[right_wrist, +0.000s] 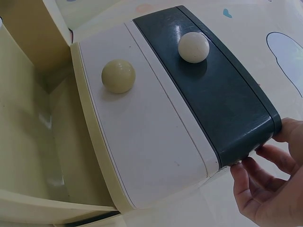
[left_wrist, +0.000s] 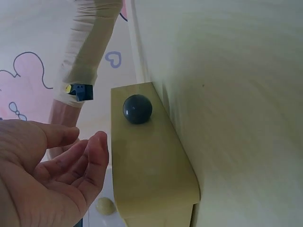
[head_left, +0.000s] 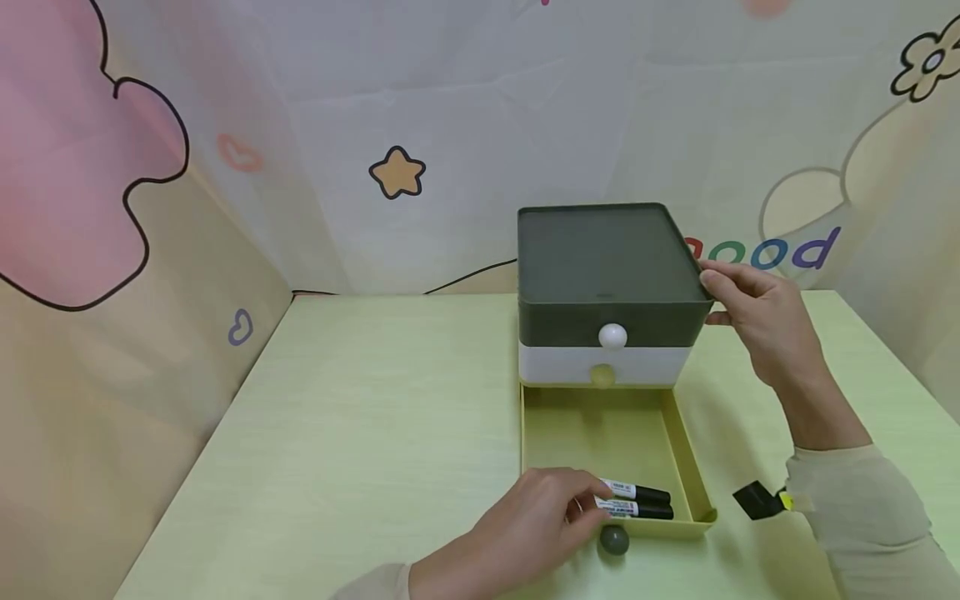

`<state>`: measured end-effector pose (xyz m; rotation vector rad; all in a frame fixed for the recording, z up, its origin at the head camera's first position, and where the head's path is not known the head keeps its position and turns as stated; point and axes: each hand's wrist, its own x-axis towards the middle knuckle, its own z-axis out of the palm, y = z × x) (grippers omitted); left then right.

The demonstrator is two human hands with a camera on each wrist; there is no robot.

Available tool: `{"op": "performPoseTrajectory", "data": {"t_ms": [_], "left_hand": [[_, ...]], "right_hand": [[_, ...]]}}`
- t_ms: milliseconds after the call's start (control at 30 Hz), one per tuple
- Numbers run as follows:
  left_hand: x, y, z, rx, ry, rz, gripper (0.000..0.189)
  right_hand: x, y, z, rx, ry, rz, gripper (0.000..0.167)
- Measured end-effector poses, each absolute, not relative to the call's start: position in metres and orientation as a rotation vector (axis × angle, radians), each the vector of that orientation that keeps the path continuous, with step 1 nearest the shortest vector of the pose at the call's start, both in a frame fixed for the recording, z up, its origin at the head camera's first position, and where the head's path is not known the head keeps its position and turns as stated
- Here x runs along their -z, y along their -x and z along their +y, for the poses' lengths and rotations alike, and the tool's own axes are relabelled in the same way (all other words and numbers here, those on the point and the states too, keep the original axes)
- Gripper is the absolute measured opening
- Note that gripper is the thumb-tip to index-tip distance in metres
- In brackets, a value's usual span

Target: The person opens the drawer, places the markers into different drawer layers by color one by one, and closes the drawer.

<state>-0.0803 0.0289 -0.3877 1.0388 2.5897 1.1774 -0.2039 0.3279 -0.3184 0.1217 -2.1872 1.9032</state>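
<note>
A small drawer cabinet (head_left: pixel 611 254) stands on the table, with a dark green top drawer, a white middle one and a pulled-out yellow bottom drawer (head_left: pixel 600 429). Two black-capped markers (head_left: pixel 655 511) lie inside at the drawer's front. My left hand (head_left: pixel 536 521) hovers by the drawer front, and the left wrist view shows its fingers loosely bent around nothing. Below them is the drawer's dark round knob (left_wrist: pixel 138 109). My right hand (head_left: pixel 765 317) grips the cabinet's upper right edge, its thumb above and fingers (right_wrist: pixel 242 187) against the side.
A white knob (right_wrist: pixel 193 47) and a yellowish knob (right_wrist: pixel 118 76) stick out from the upper two drawers. A small black device (head_left: pixel 759 500) is worn at the right sleeve. A printed cloth (head_left: pixel 450 100) hangs behind the pale green table (head_left: pixel 360 417).
</note>
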Motion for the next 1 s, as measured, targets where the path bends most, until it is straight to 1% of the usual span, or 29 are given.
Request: {"op": "performPoseTrajectory", "data": {"t_ms": [400,767,1000], "left_hand": [[0.397,0.071,0.028,-1.123,-0.989,2.528,0.016],[0.413,0.068,0.031,-1.067,-1.067,2.536,0.020],[0.420,0.071,0.032,-0.999,-1.230,2.558,0.025]], "right_hand": [[0.318,0.204,0.327,-1.928,-0.125,-2.161,0.041],[0.317,0.203,0.327,-1.967,-0.137,-2.136,0.036],[0.317,0.203,0.327,-1.974,-0.135,-2.133,0.036]]}}
